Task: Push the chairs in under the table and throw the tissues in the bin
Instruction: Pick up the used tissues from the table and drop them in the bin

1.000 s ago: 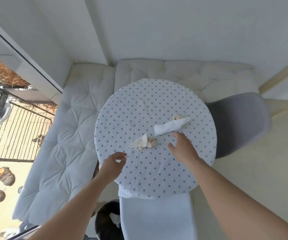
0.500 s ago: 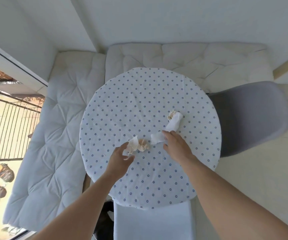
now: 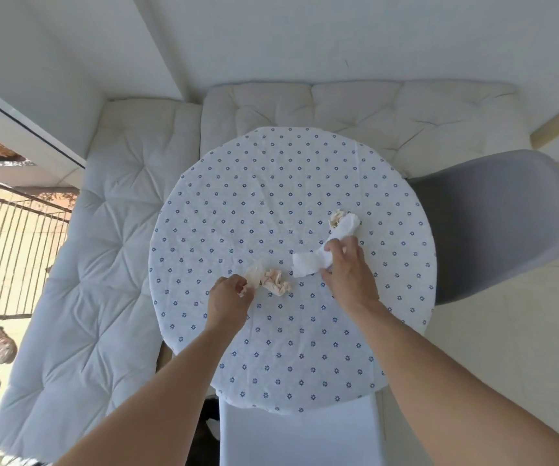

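Note:
A round table (image 3: pixel 271 196) with a white cloth dotted in blue fills the middle of the view. My left hand (image 3: pixel 229 299) pinches the left end of a crumpled, stained tissue (image 3: pixel 273 280) lying on the cloth. My right hand (image 3: pixel 347 275) grips the middle of a long white tissue (image 3: pixel 306 265), whose far end (image 3: pixel 345 222) is stained and bunched. A grey chair (image 3: pixel 493 223) stands at the table's right side, tucked partly under. A white chair (image 3: pixel 298 435) sits at the near edge below me. No bin is in view.
A cushioned corner bench (image 3: pixel 355 109) wraps the far and left sides of the table. At the far left a glass door shows a balcony railing (image 3: pixel 12 250). Pale floor (image 3: pixel 507 348) lies to the right of the table. A dark object (image 3: pixel 209 422) lies under the table's near edge.
Both hands reached forward over the table. My left hand closed on the crumpled tissue and my right hand closed on the long white one, bending it.

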`<state>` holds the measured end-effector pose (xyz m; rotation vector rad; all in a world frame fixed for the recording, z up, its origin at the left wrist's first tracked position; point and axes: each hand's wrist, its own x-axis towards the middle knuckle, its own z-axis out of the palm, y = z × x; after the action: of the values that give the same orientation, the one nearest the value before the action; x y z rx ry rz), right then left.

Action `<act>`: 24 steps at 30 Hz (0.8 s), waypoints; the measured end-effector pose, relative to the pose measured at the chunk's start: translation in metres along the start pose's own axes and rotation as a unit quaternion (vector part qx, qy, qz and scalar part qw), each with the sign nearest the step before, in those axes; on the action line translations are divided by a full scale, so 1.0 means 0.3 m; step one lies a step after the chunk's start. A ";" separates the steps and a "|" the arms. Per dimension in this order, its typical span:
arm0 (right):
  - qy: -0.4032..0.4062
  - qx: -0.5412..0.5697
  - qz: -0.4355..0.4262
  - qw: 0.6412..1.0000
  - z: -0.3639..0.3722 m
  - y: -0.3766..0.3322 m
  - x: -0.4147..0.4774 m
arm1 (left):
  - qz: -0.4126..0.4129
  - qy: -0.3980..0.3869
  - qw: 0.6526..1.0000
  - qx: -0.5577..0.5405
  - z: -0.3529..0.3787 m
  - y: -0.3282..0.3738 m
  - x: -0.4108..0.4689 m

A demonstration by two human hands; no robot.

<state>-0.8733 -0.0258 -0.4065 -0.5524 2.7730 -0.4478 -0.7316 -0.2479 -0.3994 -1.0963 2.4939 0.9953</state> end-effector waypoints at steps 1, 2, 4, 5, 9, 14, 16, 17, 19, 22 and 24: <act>-0.001 0.000 -0.003 1.000 0.004 -0.004 0.005 | 0.001 -0.002 1.000 -0.006 0.000 -0.010 -0.011; -0.006 0.007 -0.007 1.000 0.007 -0.009 0.009 | 0.003 -0.005 1.000 -0.011 -0.001 -0.020 -0.025; -0.007 0.030 -0.011 0.999 0.015 -0.015 0.024 | 0.004 -0.013 1.000 -0.020 -0.004 -0.047 -0.055; -0.007 0.032 -0.011 0.999 0.018 -0.018 0.028 | 0.003 -0.018 0.999 -0.026 -0.006 -0.065 -0.070; -0.008 0.046 0.013 0.999 0.013 -0.033 -0.006 | 0.007 -0.022 0.999 -0.044 -0.047 -0.128 -0.134; 0.012 0.101 0.031 0.994 -0.034 -0.118 -0.186 | 0.013 -0.022 0.998 -0.061 -0.167 -0.201 -0.267; 0.020 0.114 0.027 0.993 -0.064 -0.168 -0.276 | 0.011 -0.022 0.997 -0.072 -0.224 -0.232 -0.337; 0.023 0.121 0.026 0.992 -0.077 -0.194 -0.323 | 0.011 -0.018 0.997 -0.076 -0.251 -0.252 -0.374; 0.030 0.135 0.024 0.990 -0.106 -0.253 -0.422 | 0.017 -0.010 0.996 -0.086 -0.304 -0.297 -0.456; 0.040 0.149 0.021 0.988 -0.136 -0.347 -0.575 | 0.019 -0.008 0.994 -0.104 -0.382 -0.380 -0.586; 0.041 0.160 0.012 0.986 -0.144 -0.411 -0.680 | 0.022 -0.003 0.993 -0.112 -0.429 -0.445 -0.675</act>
<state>-0.6662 -0.0399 -0.2816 -0.4323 2.6997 -0.9072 -0.4889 -0.2861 -0.2766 -1.1002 2.4568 1.3159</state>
